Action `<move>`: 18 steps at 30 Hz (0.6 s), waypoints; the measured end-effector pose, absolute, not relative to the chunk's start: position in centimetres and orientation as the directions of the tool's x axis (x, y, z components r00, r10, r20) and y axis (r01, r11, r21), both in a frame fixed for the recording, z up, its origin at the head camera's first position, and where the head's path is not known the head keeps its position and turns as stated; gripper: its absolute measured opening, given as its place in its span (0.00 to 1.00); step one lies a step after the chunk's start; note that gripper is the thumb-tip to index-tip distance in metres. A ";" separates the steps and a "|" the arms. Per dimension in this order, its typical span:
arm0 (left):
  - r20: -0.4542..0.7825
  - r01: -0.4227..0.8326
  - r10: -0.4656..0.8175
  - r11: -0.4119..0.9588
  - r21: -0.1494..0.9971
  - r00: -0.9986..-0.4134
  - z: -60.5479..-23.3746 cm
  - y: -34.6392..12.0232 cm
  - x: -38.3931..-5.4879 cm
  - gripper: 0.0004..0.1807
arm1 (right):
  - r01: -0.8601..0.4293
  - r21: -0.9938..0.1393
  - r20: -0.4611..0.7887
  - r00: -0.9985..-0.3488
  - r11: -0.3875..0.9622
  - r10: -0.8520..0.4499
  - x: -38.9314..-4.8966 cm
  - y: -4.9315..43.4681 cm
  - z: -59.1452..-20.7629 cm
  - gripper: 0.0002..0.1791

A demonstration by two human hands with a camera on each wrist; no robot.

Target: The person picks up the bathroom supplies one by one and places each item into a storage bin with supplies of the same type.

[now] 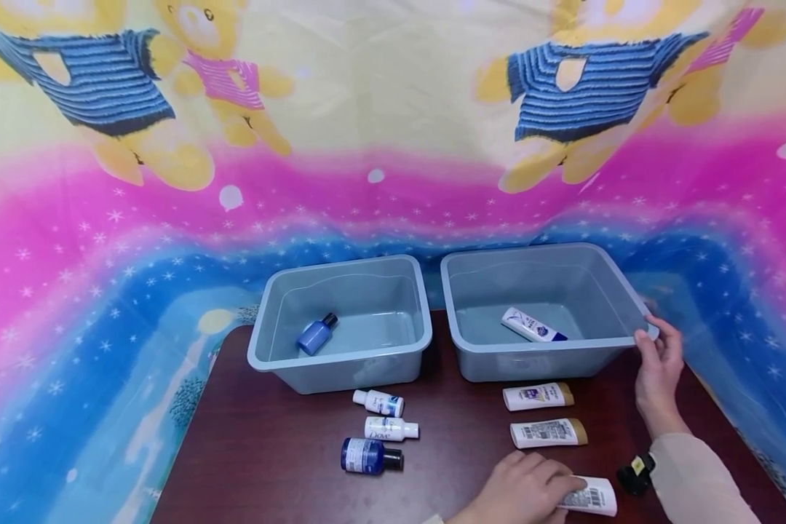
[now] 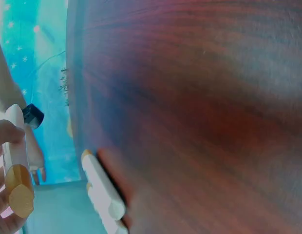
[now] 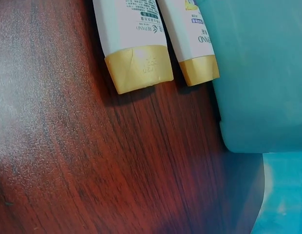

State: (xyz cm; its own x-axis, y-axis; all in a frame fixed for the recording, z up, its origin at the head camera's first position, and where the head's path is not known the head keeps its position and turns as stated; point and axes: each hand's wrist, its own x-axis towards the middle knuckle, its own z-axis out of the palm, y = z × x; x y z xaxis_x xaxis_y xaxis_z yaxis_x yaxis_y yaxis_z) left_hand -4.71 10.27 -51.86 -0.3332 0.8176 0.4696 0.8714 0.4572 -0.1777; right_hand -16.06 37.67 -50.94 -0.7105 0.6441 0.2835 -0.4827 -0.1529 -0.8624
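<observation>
My left hand point(image 1: 520, 489) grips a white squeeze tube point(image 1: 592, 496) near the front of the table. Its gold cap point(image 2: 19, 192) shows in the left wrist view, with fingers around the tube. At the right, my right hand point(image 1: 661, 367) pinches the near right corner of a grey plastic bin point(image 1: 544, 358), thumb in front of the rim. A white tube with a dark blue cap point(image 1: 530, 325) lies inside that bin. Two white tubes with gold caps, one nearer the bin point(image 1: 537, 397) and one nearer me point(image 1: 546, 433), lie between the bin and my left hand.
Another grey bin point(image 1: 347, 369) stands at the left, with a blue bottle point(image 1: 317, 335) lying in it. Before it lie two small white bottles point(image 1: 378, 402) and a dark blue bottle point(image 1: 370, 456) with a black cap. A printed cloth point(image 1: 380, 196) hangs behind the dark wooden table point(image 1: 255, 451).
</observation>
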 end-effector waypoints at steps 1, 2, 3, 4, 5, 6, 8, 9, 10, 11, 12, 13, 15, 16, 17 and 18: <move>0.470 0.873 0.819 0.454 -0.177 -0.331 -51.4 10.1 -4.7 0.24 | -0.480 -0.863 0.282 -0.712 -0.153 0.644 -16.0 37.7 -50.9 0.18; 0.468 0.876 0.821 0.450 -0.174 -0.329 -50.9 9.9 -4.7 0.24 | -0.477 -0.865 0.278 -0.713 -0.155 0.644 -16.0 37.6 -50.9 0.18; 0.452 0.882 0.827 0.444 -0.158 -0.335 -50.5 9.7 -4.8 0.24 | -0.474 -0.867 0.276 -0.714 -0.155 0.644 -16.0 37.7 -50.9 0.18; 0.439 0.886 0.831 0.441 -0.144 -0.342 -50.1 9.5 -4.8 0.24 | -0.471 -0.868 0.272 -0.715 -0.156 0.644 -16.0 37.6 -50.9 0.18; 0.430 0.888 0.833 0.440 -0.132 -0.349 -49.7 9.3 -4.9 0.23 | -0.468 -0.869 0.269 -0.717 -0.158 0.644 -16.0 37.6 -50.8 0.18; 0.417 0.891 0.837 0.436 -0.121 -0.353 -49.4 9.1 -5.0 0.23 | -0.466 -0.870 0.266 -0.718 -0.160 0.643 -16.0 37.6 -50.8 0.18; 0.398 0.898 0.843 0.430 -0.096 -0.361 -48.9 8.8 -5.3 0.24 | -0.462 -0.872 0.263 -0.721 -0.161 0.641 -15.9 37.6 -50.8 0.18; 0.397 0.900 0.842 0.428 -0.082 -0.364 -48.7 8.6 -5.4 0.24 | -0.463 -0.872 0.264 -0.721 -0.162 0.641 -15.9 37.6 -50.8 0.18; 0.409 0.899 0.839 0.429 -0.088 -0.360 -48.6 8.5 -5.6 0.24 | -0.463 -0.872 0.264 -0.722 -0.163 0.640 -15.9 37.6 -50.8 0.18; 0.423 0.898 0.834 0.429 -0.096 -0.354 -48.4 8.4 -5.7 0.24 | -0.463 -0.871 0.264 -0.722 -0.164 0.639 -15.9 37.6 -50.8 0.18; 0.440 0.896 0.827 0.431 -0.101 -0.349 -48.3 8.3 -5.8 0.23 | -0.465 -0.870 0.266 -0.722 -0.164 0.639 -15.9 37.6 -50.8 0.18; 0.458 0.894 0.820 0.435 -0.104 -0.345 -48.1 8.2 -5.9 0.23 | -0.466 -0.870 0.267 -0.721 -0.162 0.640 -15.9 37.6 -50.8 0.18; 0.488 0.892 0.803 0.441 -0.100 -0.342 -47.8 8.0 -6.2 0.23 | -0.468 -0.870 0.271 -0.718 -0.156 0.641 -15.9 37.6 -50.9 0.18; 0.497 0.888 0.798 0.447 -0.109 -0.340 -47.6 7.8 -6.3 0.23 | -0.468 -0.870 0.271 -0.717 -0.156 0.642 -15.9 37.6 -50.9 0.18; 0.503 0.885 0.793 0.453 -0.110 -0.344 -47.5 7.7 -6.5 0.23 | -0.471 -0.868 0.271 -0.715 -0.157 0.644 -16.0 37.6 -50.9 0.18; 0.504 0.882 0.790 0.459 -0.108 -0.349 -47.4 7.6 -6.6 0.23 | -0.473 -0.867 0.272 -0.713 -0.158 0.646 -16.0 37.6 -50.9 0.18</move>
